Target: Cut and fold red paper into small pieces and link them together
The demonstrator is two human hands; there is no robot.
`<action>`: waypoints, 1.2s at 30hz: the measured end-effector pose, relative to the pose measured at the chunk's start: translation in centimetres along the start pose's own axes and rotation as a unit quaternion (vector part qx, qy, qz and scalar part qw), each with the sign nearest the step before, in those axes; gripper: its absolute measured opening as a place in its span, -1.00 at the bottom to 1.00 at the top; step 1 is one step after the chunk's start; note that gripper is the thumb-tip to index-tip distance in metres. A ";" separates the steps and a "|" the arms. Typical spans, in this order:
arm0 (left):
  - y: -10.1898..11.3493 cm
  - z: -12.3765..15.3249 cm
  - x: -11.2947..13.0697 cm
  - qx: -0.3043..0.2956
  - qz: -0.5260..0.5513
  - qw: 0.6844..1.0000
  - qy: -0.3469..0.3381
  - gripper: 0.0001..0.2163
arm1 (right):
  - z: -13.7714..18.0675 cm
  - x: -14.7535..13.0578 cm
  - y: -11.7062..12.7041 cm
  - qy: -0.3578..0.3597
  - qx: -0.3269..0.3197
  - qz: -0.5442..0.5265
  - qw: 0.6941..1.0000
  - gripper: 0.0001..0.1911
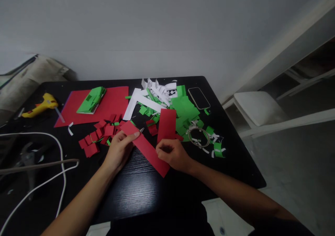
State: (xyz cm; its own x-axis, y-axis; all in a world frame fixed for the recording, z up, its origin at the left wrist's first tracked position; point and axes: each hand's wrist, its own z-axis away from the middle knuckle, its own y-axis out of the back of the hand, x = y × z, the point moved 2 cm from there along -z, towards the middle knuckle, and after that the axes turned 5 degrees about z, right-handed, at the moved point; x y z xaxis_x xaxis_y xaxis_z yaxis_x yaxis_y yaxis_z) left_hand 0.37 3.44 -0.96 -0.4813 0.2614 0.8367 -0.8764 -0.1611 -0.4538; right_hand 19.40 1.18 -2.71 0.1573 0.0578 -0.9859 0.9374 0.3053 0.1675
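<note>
A long red paper strip (146, 147) lies slanted on the black table (131, 190). My left hand (119, 150) pinches its upper end with thumb and fingers closed. My right hand (172, 155) is curled shut on the strip's lower part. A second red strip (166, 123) stands just above my right hand; whether that hand touches it is unclear. A small metal tip (142, 129) shows by my left fingertips. Small red squares (96, 138) lie scattered left of my left hand.
Green and white paper scraps (180, 108) pile up at the back, with a phone (199, 97) and a tape ring (199, 137) to the right. On a red sheet (115, 101) lies a green stack (91, 100). A yellow glue gun (39, 105) and white cable (61, 152) are left.
</note>
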 end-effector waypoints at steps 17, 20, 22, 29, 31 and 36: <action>1.0 -0.5 0.5 0.120 -0.001 0.989 -0.087 -0.84 | 0.0 0.1 -0.1 -0.043 -0.036 -0.060 0.997 -0.91; 0.9 -0.6 0.6 0.132 0.018 0.986 -0.102 -0.84 | 0.0 0.0 -0.1 -0.044 -0.033 -0.060 0.997 -0.91; 1.0 -0.6 0.6 0.142 0.026 0.983 -0.112 -0.85 | 0.1 0.0 0.0 -0.041 -0.032 -0.055 0.997 -0.91; 1.3 -1.1 1.2 0.159 0.046 0.979 -0.122 -0.83 | 0.2 0.6 0.0 -0.034 -0.035 -0.059 0.997 -0.89; 1.2 -1.1 1.1 0.152 0.043 0.980 -0.119 -0.83 | 0.1 0.6 0.1 -0.040 -0.025 -0.074 0.996 -0.86; 1.2 -0.8 0.1 0.116 0.013 0.990 -0.078 -0.78 | 0.1 0.0 0.3 -0.008 0.041 -0.052 0.998 -0.85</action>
State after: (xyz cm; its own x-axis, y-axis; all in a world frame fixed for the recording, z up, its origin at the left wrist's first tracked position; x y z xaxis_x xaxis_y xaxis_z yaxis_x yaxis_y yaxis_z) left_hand -0.75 4.04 -1.73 -0.4793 0.1067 0.8712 -0.8280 -0.3841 -0.4085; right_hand 19.72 1.15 -2.67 0.0627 0.0149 -0.9979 0.9709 0.2307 0.0644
